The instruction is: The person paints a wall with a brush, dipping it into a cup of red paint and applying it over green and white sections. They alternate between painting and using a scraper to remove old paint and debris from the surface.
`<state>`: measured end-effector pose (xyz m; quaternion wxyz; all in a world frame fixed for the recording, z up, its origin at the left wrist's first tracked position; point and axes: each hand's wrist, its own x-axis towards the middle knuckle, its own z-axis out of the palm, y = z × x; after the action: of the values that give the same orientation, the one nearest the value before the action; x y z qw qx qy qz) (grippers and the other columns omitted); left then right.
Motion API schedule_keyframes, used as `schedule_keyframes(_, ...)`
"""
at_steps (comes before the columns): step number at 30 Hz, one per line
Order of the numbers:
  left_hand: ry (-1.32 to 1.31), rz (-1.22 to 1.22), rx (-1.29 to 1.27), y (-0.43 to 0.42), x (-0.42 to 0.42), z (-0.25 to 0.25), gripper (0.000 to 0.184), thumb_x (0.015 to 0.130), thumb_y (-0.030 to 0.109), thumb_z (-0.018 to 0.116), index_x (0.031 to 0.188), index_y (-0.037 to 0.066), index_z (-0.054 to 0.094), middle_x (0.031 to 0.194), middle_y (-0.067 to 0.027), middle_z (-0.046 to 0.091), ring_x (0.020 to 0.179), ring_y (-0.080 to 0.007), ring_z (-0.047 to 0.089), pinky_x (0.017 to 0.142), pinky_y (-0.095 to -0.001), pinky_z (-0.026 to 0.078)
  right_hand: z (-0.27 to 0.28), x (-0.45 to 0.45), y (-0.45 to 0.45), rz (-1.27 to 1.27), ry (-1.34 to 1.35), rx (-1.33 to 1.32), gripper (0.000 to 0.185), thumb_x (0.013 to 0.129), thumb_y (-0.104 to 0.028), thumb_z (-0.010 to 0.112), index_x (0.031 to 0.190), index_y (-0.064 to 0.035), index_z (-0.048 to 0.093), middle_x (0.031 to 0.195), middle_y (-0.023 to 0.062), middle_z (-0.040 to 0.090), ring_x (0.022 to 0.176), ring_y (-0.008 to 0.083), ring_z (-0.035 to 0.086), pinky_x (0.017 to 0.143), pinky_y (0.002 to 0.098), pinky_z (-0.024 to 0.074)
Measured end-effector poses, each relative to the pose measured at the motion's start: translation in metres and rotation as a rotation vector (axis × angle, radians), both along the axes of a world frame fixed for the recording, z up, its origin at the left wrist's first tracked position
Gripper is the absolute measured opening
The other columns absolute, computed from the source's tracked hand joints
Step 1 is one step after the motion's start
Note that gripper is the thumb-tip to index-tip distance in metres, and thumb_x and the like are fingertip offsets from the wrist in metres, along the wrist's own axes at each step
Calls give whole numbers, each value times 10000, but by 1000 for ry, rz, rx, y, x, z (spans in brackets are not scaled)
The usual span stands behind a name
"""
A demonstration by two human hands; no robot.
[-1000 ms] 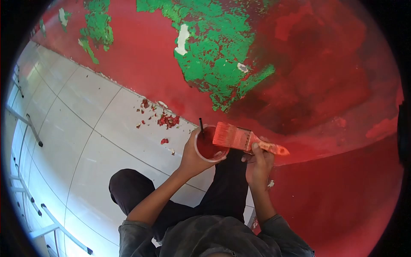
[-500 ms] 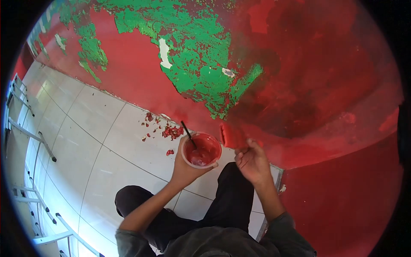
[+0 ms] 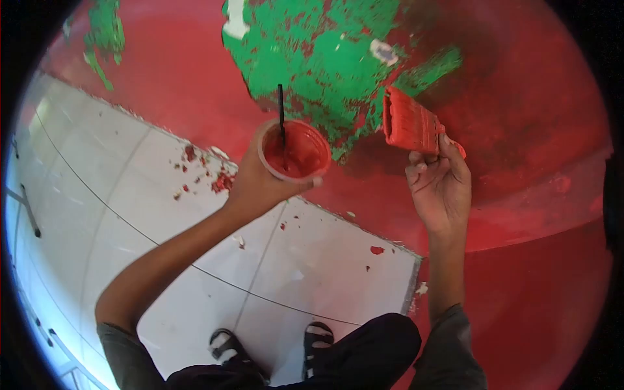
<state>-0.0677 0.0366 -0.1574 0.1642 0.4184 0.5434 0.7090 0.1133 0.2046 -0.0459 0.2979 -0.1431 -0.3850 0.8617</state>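
A round cup of red paint (image 3: 296,153) is gripped by my left hand (image 3: 250,179), whose fingers wrap round its side. A thin black stick (image 3: 281,107) stands in the cup, leaning on its rim. My right hand (image 3: 442,185) holds a wide, red-coated paintbrush (image 3: 413,123) by its handle, bristles toward the upper left. The brush is in front of the red wall (image 3: 520,162), near the lower right of a peeled green patch (image 3: 312,58); whether it touches the wall I cannot tell.
White floor tiles (image 3: 195,292) meet the wall along a diagonal edge. Red paint flakes (image 3: 222,182) lie near that edge. My sandalled feet (image 3: 318,338) are at the bottom. Metal legs (image 3: 29,211) stand at the far left.
Both hands have risen toward the wall, the left with the cup and the right with the brush. My view has shifted, and my feet now show.
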Motion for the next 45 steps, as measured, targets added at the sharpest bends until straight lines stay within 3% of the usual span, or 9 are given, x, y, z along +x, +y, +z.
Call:
schedule_keyframes(12,-39,52,-21,-24,53,-66,845,623,211,883,1281,23,387,1192,-130,530,1121,-233,537,956,-358,453,-94,26,-43,-16,-280,-109,115,884,-121,625,988,-163,600,916,-1,669,739,128,631,608,265,487)
schedule_keyframes(19,49,48,-113,-66,46,-75,860,611,210,890,1285,33,386,1201,-121,521,1129,-242,535,947,-375,467,-13,-4,-17,-558,79,1068,220,855,-12,644,1046,-114,609,1001,71,643,837,144,625,657,334,536)
schedule_keyframes(22,-34,4,-186,-77,42,-82,863,616,217,888,1286,30,379,1209,-123,515,1130,-244,533,953,-376,466,2,-13,-5,-720,154,2205,238,803,-42,703,1022,-112,637,951,73,647,796,203,635,654,284,541)
schedule_keyframes(24,-66,0,-198,-83,40,-88,875,616,224,890,1291,31,368,1215,-125,511,1140,-245,526,956,-375,465,-9,-18,-9,-655,158,2574,281,755,-65,715,1010,-165,654,959,83,654,778,220,635,668,288,537)
schedule_keyframes(31,-56,37,-245,-103,35,-97,922,601,226,901,1308,29,343,1233,-127,501,1168,-240,505,965,-369,463,-188,-21,13,-77,-173,2532,359,688,-111,707,1039,-172,659,1026,62,640,825,233,615,633,334,504)
schedule_keyframes(34,-103,55,-255,-107,36,-96,927,595,226,905,1308,25,348,1232,-126,500,1165,-238,507,967,-368,461,-166,-29,8,-100,-290,2403,262,759,-83,668,1003,-176,654,959,66,645,751,215,617,550,329,491)
schedule_keyframes(39,-82,33,-271,-107,39,-100,931,594,226,906,1312,29,345,1228,-126,502,1164,-234,508,967,-369,461,-14,-53,29,-717,129,2330,98,869,11,633,927,-60,600,821,56,601,731,172,575,635,300,494)
schedule_keyframes(40,-86,19,-268,-106,39,-102,932,595,226,905,1313,30,344,1228,-126,502,1163,-234,508,966,-370,461,6,-52,20,-843,205,2091,109,829,-14,663,918,-75,649,837,63,647,755,212,604,651,317,502)
schedule_keyframes(45,-94,-18,-300,-103,44,-101,921,598,215,900,1313,34,348,1228,-124,502,1156,-233,512,966,-361,459,-39,-52,12,-912,127,2544,194,780,-107,676,959,-178,699,968,65,650,783,213,607,637,313,498)
